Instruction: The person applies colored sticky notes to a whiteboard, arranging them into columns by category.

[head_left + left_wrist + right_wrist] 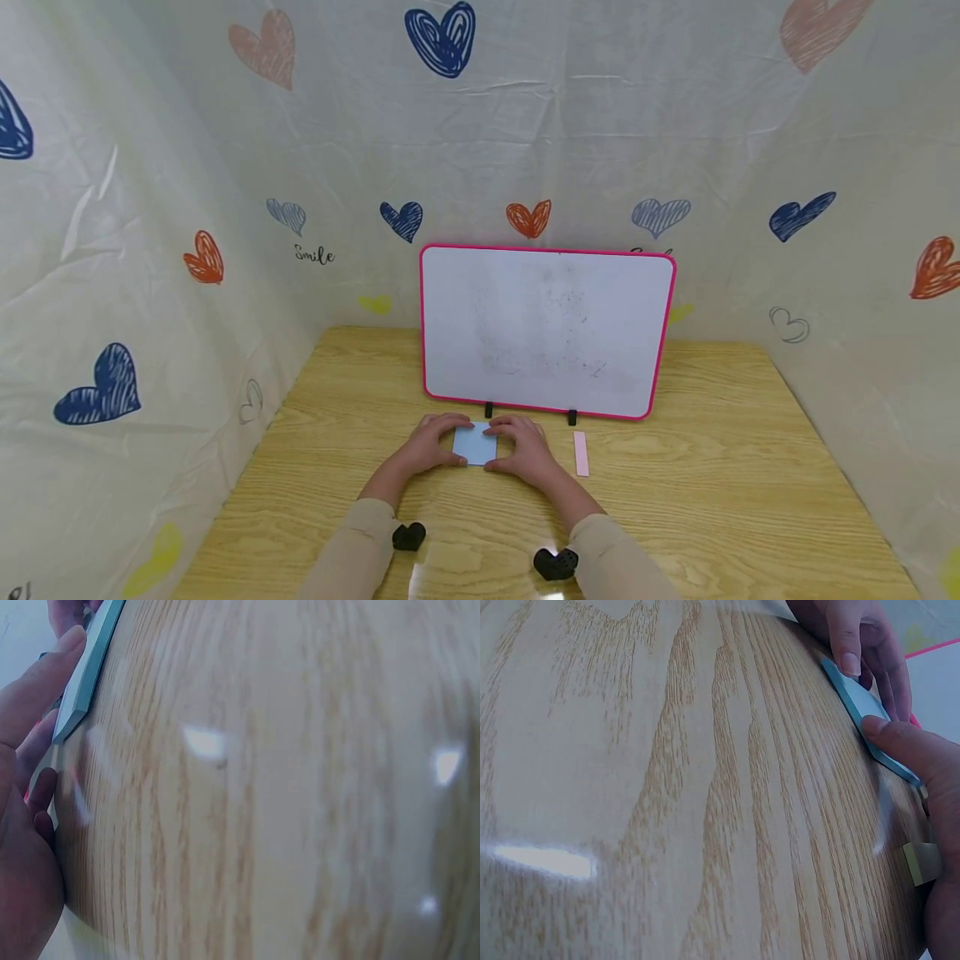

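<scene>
A light blue pad of sticky notes (475, 446) lies on the table just in front of the whiteboard. My left hand (427, 446) pinches its left side, thumb at the near corner and fingers at the far edge. On the opposite side my right hand (531, 454) holds it the same way. From the left wrist, the pad (94, 671) shows a thick teal edge beside the left thumb (45, 682). In the right wrist view, both thumbs press on the pad (862, 701) near its close edge.
A whiteboard (547, 329) with a pink frame stands on black feet (572, 417) behind the hands. To the right of my right hand lies a narrow pink strip (581, 454), perhaps a slim note pad. The wood-grain table (712, 483) meets a heart-printed curtain (337, 150).
</scene>
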`<action>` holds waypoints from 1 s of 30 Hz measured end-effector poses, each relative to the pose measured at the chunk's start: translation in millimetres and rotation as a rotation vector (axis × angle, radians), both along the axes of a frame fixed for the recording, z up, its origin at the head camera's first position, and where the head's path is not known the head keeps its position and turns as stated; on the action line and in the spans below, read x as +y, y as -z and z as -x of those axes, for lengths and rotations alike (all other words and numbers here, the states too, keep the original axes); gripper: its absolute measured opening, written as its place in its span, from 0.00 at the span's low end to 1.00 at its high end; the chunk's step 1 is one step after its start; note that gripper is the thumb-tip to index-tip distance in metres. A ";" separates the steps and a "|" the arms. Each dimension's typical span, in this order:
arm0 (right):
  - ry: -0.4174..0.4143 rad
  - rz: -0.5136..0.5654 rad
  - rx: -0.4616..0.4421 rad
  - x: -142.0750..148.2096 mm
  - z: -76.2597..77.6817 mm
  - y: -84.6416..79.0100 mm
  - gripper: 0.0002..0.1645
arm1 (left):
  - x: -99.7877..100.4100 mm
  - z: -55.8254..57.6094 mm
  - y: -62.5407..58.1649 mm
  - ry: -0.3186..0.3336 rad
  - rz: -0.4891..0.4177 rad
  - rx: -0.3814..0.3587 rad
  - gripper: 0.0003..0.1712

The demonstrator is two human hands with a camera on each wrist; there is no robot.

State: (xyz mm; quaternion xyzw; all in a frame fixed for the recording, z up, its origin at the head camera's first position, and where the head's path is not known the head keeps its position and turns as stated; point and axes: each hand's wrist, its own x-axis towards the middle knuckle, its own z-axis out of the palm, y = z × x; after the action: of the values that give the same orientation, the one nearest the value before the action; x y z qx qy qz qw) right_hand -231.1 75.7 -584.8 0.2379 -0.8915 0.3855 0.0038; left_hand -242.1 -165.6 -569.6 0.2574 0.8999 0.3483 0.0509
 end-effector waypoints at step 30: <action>0.000 0.022 0.006 0.3 0.0 1.8 0.28 | 0.7 -2.2 -12.1 -0.004 -0.037 -0.137 0.33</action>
State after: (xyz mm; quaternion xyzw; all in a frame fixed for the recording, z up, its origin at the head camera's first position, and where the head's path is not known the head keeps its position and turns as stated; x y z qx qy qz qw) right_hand -231.0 75.9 -586.7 0.2389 -0.8872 0.3947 0.0092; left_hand -240.0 -164.9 -557.5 0.2318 0.8883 0.3817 0.1069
